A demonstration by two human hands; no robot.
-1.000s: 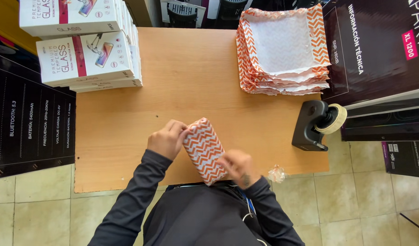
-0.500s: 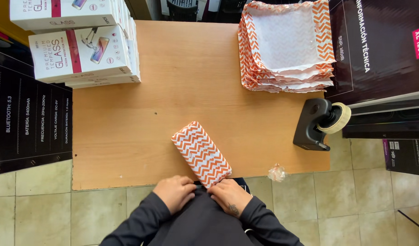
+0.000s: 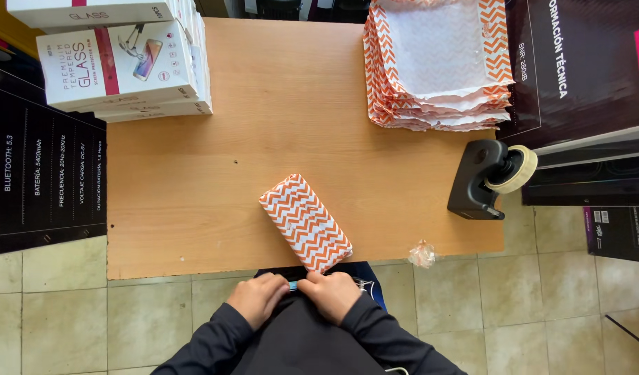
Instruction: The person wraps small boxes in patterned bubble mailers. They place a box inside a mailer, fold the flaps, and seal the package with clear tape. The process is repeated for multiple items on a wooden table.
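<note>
A small oblong package wrapped in orange-and-white zigzag paper (image 3: 305,222) lies at an angle on the wooden table (image 3: 194,208), one end at the front edge. Neither hand touches it. My left hand (image 3: 257,298) and my right hand (image 3: 331,295) are side by side just below the table's edge, against my dark clothing, with the fingers curled under. A small blue bit (image 3: 292,285) shows between them. I cannot tell whether either hand grips it.
A stack of zigzag padded envelopes (image 3: 437,62) lies at the back right. A black tape dispenser (image 3: 483,177) stands at the right edge. White boxes (image 3: 125,62) are stacked at the back left. Dark cartons flank the table; a crumpled scrap (image 3: 422,253) lies by the front corner.
Both hands let go of the wrapped package, left it on the table and drew back below the front edge to my body, where they now meet.
</note>
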